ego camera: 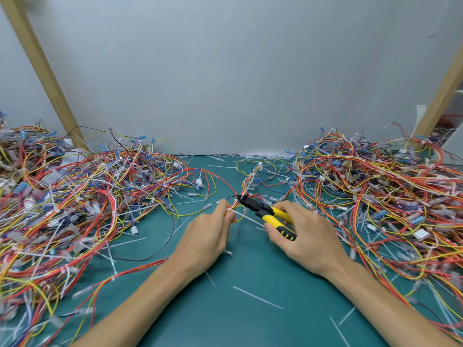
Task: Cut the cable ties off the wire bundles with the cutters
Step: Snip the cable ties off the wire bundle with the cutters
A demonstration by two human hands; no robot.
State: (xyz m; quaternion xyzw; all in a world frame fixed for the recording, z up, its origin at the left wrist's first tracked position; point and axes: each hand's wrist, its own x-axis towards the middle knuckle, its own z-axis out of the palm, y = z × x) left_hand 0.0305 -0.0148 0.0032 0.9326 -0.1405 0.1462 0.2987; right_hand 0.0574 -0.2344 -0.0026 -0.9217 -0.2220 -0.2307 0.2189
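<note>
Saw a slanted wooden post [42,68] rising from the bench's far left corner against a pale wall [225,71]. Found a sprawling left heap [75,209] of wire bundles, red, yellow, blue and white, many cinched with white ties, covering the left edge of the green bench [250,321]. Noted loose white tie offcuts [258,298] strewn over the bare middle toward the near edge. Just left of centre, saw the left hand [208,234], knuckles up, pinching a small wire bundle [234,202] between thumb and fingers, right at a white cable tie [231,211] with its tail sticking out rightward. Just beside it, found the cutters [265,211], handles yellow and black, black head pointed left and away, nose touching the same bundle just beyond the tie; could not make out the blades, open or closed, through the tangle. Saw the right hand [308,234] wrapped round both handles, thumb pressed on the nearer one, fingers curled over the farther one. Farther right, found a second heap [388,196] piled along the right edge, and a second post [441,91] leaning at the far right corner.
</note>
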